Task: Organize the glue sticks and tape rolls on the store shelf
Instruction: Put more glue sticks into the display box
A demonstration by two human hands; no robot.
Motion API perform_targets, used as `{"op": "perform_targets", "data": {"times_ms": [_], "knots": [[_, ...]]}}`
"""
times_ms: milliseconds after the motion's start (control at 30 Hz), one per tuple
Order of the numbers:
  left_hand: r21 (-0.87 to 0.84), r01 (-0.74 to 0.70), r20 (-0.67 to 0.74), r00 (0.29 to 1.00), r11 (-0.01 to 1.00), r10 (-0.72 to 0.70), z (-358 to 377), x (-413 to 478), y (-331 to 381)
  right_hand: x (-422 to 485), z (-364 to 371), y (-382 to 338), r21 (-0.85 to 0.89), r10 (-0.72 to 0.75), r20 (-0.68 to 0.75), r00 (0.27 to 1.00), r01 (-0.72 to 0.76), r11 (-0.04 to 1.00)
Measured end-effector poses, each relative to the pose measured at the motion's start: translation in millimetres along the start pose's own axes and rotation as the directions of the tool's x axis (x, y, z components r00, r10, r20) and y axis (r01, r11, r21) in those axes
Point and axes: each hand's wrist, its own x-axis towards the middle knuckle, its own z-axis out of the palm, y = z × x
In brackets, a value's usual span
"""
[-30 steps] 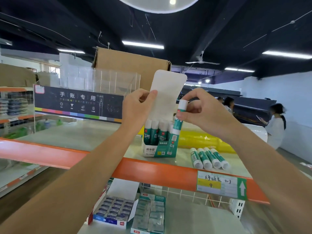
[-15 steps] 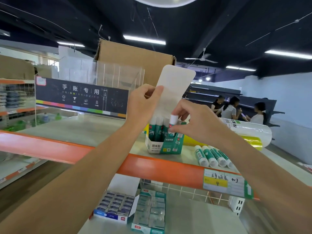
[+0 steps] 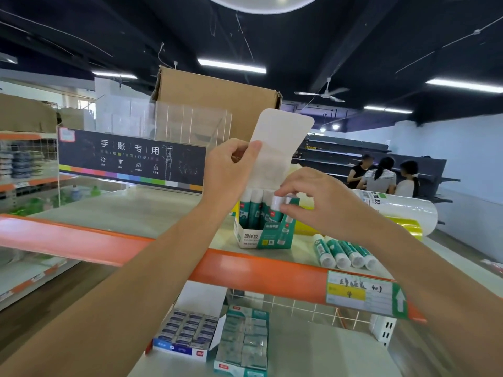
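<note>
A green-and-white glue stick box point(image 3: 263, 236) stands on the upper shelf point(image 3: 152, 213) near its orange front edge. My left hand point(image 3: 230, 172) pinches the box's upright white lid flap point(image 3: 280, 148). My right hand point(image 3: 321, 202) grips the white cap of a glue stick point(image 3: 277, 204) sunk into the box's front right corner, beside several upright sticks. Several loose glue sticks point(image 3: 343, 253) lie side by side on the shelf to the right of the box. A large clear tape roll point(image 3: 400, 210) and a yellow roll point(image 3: 408, 227) lie behind my right hand.
A clear acrylic display with a dark banner point(image 3: 130, 159) and a cardboard box point(image 3: 217, 93) stand at the back. The lower shelf holds open stationery boxes point(image 3: 187, 336) and a stack of green packs point(image 3: 245, 341). A price tag point(image 3: 364, 295) hangs on the orange rail. Three people point(image 3: 381, 175) stand far right.
My right hand has lowered the glue stick from above the box down into its front right corner. My left hand has kept hold of the lid flap.
</note>
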Motion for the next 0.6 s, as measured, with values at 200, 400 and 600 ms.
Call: {"op": "perform_targets", "data": {"times_ms": [200, 400, 600], "knots": [[0.021, 0.015, 0.001, 1.0, 1.0, -0.015, 0, -2, 1, -18, -18, 9, 0.012, 0.148, -0.112, 0.983, -0.148, 0.989], [0.023, -0.008, -0.017, 1.0, 1.0, 0.009, 2, -5, 2, -30, -21, 27, -0.168, 0.345, 0.287, 0.894, -0.307, 0.937], [0.043, -0.021, -0.015, 1.0, 0.999, 0.022, 2, -7, 2, -24, -16, 27, -0.281, 0.41, 0.442, 0.798, -0.311, 0.908]]}}
